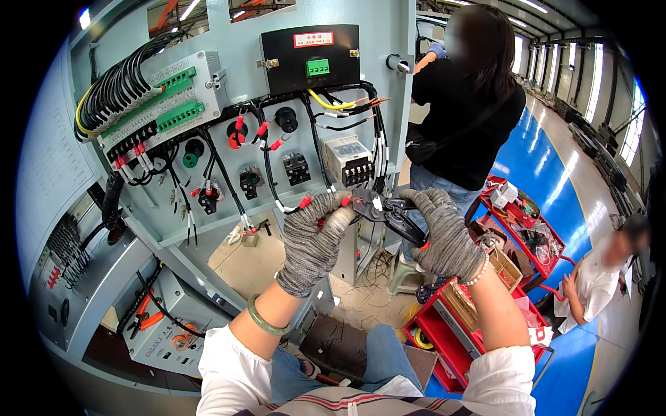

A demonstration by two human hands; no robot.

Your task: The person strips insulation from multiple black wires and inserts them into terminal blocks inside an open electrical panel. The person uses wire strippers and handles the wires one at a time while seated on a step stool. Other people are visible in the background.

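Observation:
My left hand [310, 239], in a grey knit glove, has its fingers closed on a wire with a red insulated terminal [345, 200]. That terminal is right beside the jaws of black-handled crimping pliers [397, 220]. Wrapped around the pliers' handles is my gloved right hand [445, 236]. Another red terminal [305, 202] shows at the back of my left hand, on a wire from the panel. Above my hands, a grey controller module [347, 158] is mounted on the open light-grey cabinet panel [239, 163]. Exactly how the terminal sits against the jaws is hard to tell.
A terminal-strip unit [163, 104] with bundled black wires and a black box [311, 59] are fixed to the panel. Red tool carts [444, 340] stand at the right. One person [465, 104] works just beyond the panel; another [596, 291] is at far right.

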